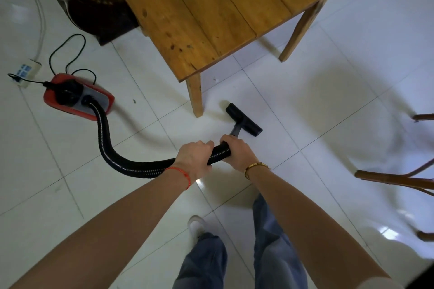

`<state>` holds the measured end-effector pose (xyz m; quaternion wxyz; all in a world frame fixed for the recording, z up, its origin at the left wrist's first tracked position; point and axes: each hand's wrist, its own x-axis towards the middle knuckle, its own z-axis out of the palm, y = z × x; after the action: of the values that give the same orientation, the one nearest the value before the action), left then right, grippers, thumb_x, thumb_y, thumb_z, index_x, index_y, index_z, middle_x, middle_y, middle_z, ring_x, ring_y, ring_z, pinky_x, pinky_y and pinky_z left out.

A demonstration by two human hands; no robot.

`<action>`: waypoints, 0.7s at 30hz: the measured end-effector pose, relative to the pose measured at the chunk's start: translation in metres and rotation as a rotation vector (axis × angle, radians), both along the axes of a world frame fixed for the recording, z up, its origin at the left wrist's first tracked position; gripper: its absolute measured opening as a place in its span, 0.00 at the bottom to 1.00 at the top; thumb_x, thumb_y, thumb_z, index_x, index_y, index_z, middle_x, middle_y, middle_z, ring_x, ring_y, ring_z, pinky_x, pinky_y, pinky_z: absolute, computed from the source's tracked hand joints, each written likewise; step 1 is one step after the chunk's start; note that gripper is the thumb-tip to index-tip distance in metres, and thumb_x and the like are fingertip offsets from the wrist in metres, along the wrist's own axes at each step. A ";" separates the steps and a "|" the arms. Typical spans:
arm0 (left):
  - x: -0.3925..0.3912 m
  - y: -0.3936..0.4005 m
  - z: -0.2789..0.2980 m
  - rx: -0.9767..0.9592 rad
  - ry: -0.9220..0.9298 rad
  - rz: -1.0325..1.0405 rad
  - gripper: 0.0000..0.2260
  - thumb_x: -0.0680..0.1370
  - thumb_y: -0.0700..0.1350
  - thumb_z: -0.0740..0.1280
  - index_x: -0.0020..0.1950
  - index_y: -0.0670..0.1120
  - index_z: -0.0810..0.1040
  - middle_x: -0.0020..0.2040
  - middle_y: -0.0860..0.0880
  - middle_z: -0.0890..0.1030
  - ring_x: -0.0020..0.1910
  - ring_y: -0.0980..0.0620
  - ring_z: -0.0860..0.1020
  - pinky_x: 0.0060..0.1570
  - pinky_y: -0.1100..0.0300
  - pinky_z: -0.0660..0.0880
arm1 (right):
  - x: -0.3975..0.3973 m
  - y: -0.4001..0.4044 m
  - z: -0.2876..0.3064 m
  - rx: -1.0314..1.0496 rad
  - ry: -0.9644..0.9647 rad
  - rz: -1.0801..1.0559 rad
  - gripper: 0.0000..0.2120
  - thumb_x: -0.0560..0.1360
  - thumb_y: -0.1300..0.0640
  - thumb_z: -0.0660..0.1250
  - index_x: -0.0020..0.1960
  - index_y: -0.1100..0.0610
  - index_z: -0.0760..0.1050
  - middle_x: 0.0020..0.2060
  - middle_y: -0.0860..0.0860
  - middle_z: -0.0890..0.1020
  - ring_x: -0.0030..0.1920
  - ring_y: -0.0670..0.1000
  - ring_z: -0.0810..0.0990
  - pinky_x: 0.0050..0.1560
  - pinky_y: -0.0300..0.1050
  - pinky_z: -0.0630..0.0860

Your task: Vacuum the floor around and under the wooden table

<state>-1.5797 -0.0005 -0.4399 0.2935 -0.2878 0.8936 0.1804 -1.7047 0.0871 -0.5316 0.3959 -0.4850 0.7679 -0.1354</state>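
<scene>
On floor [305, 105], vacuum nozzle [244, 119] beside table [211, 7]

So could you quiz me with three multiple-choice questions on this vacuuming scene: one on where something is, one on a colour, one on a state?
1. Where is the black floor nozzle?
A. on the wooden table
B. on the white tiled floor beside the table's near leg
C. lifted in the air

2. What colour is the vacuum cleaner body?
A. red and grey
B. green
C. yellow

3. How is the black ribbed hose held?
A. left hand only
B. right hand only
C. both hands

Answers: 1 B, the nozzle lies on tiles right of the leg; 2 A, its shell is red with a grey top; 3 C, both hands' fingers curl round the hose.
</scene>
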 end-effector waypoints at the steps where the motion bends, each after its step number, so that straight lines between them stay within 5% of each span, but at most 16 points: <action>1: -0.014 -0.001 -0.002 0.007 0.005 0.009 0.14 0.75 0.44 0.64 0.59 0.44 0.70 0.49 0.45 0.79 0.46 0.45 0.79 0.37 0.57 0.69 | -0.015 -0.001 -0.002 -0.002 -0.002 0.006 0.10 0.72 0.59 0.70 0.50 0.57 0.72 0.45 0.50 0.76 0.42 0.50 0.75 0.43 0.39 0.70; 21: -0.279 -0.050 -0.017 0.034 0.076 0.193 0.13 0.75 0.44 0.65 0.58 0.42 0.70 0.50 0.43 0.78 0.47 0.43 0.78 0.40 0.56 0.69 | -0.297 -0.075 -0.012 -0.021 0.030 0.200 0.10 0.71 0.60 0.71 0.50 0.58 0.73 0.46 0.53 0.79 0.42 0.51 0.75 0.43 0.40 0.69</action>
<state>-1.8588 -0.0507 -0.4568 0.2453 -0.3602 0.8691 0.2338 -2.0012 0.0122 -0.5434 0.3908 -0.5655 0.7199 -0.0959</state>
